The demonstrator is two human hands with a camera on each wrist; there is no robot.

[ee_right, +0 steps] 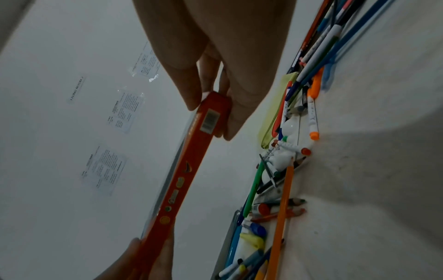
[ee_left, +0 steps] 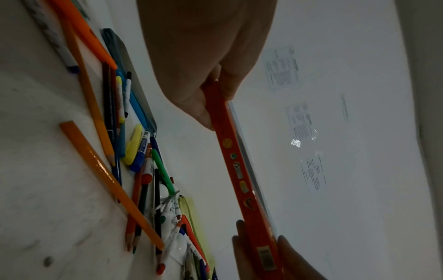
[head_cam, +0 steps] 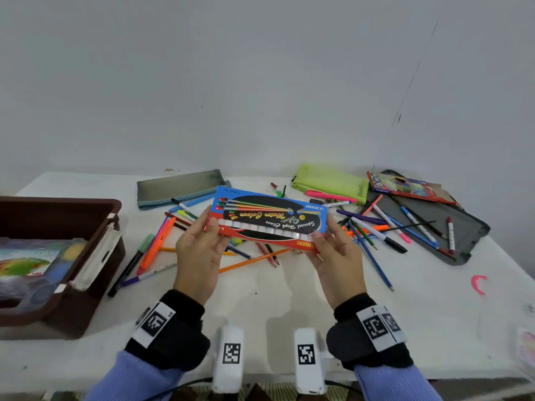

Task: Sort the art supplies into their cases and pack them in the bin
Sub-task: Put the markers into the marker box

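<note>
Head view shows the water colour box (head_cam: 267,219) held up above the desk (head_cam: 289,299), one short end in each hand. The left hand (head_cam: 199,256) pinches the left end, thumb on the printed face and fingers behind; the right hand (head_cam: 335,261) pinches the right end the same way. The box is tilted, its face toward the person, with a clear window showing a row of white tubes. From the left wrist view, the box's red edge (ee_left: 239,170) runs away from the left grip (ee_left: 210,98), thumb and fingers pressed on opposite faces, to the other hand at the far end. The right wrist view mirrors this: the right grip (ee_right: 213,106) clamps the barcode end of the red edge (ee_right: 182,180).

Beneath the box, loose pencils, markers and pens (head_cam: 162,241) lie scattered across the desk. A grey pouch (head_cam: 182,188) lies behind them to the left, a green mesh pouch (head_cam: 330,182) to the right. Farther right an open dark case (head_cam: 451,224) lies flat with several pens on it, and a coloured pencil box (head_cam: 408,188) rests on its far end. At the left edge of the desk sits the brown bin (head_cam: 86,256), with a colourful pack inside.
</note>
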